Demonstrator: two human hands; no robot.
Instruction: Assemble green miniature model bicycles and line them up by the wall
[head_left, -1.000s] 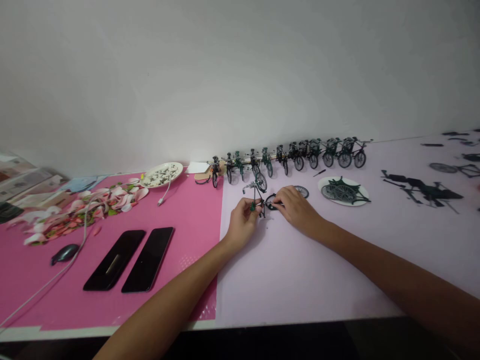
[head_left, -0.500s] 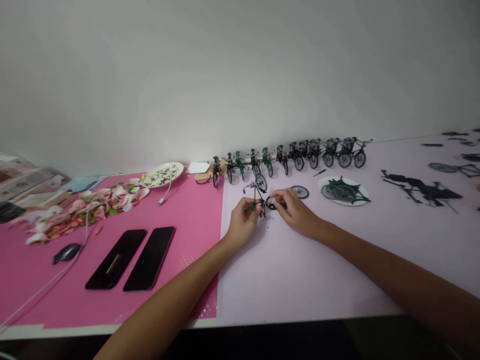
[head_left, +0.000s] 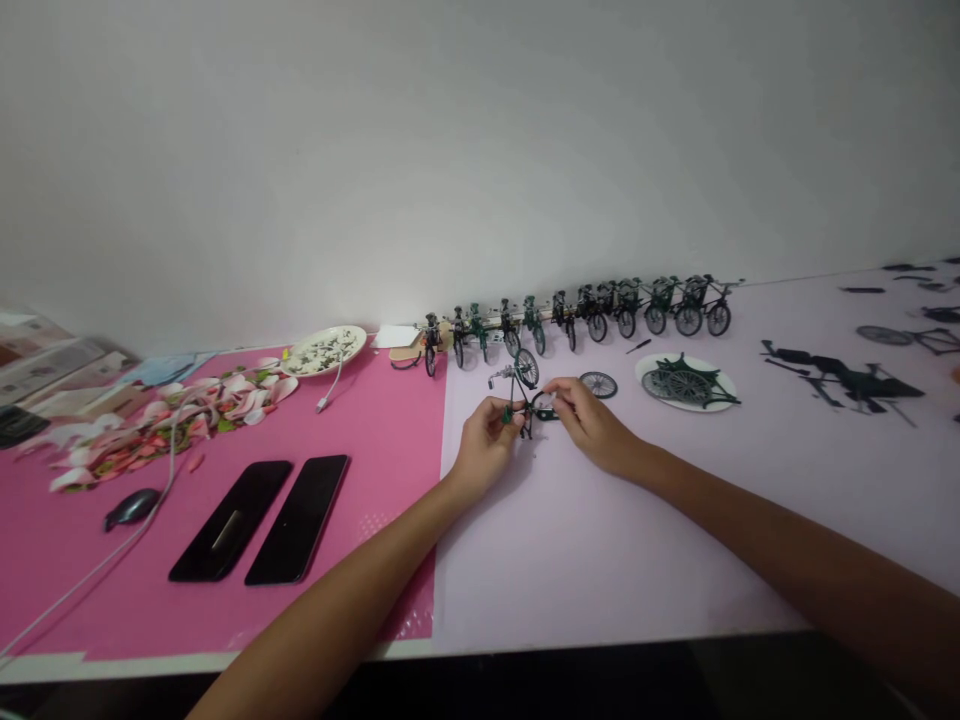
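Miniature bicycle (head_left: 529,404), with one spoked wheel fitted, stood tipped up on the lilac side of the table (head_left: 637,570), between both hands and near the middle of the scene. From the near left, the left hand (head_left: 487,445) held its green part in a narrow pinch of thumb and fingers. Too hard a squeeze there could, I judged, bend the thin tubes; too slack a one could let the frame twist.

At the right, the right hand (head_left: 600,430) had thumb and forefinger drawn close beside the dark loop of the frame; whether they gripped anything I could not tell. A slip there might jar the frame or send some tiny part astray.

Just beyond those fingers lay a loose wheel (head_left: 600,384), easily brushed away by the knuckles. Farther right, frames and wheels overlapped on a white plate (head_left: 651,362), some jutting past its rim; lifting one could drag others along, since they looked tangled.

At the far side stood a row of bicycles (head_left: 597,326), so crowded toward the right that one nudge might topple neighbours.
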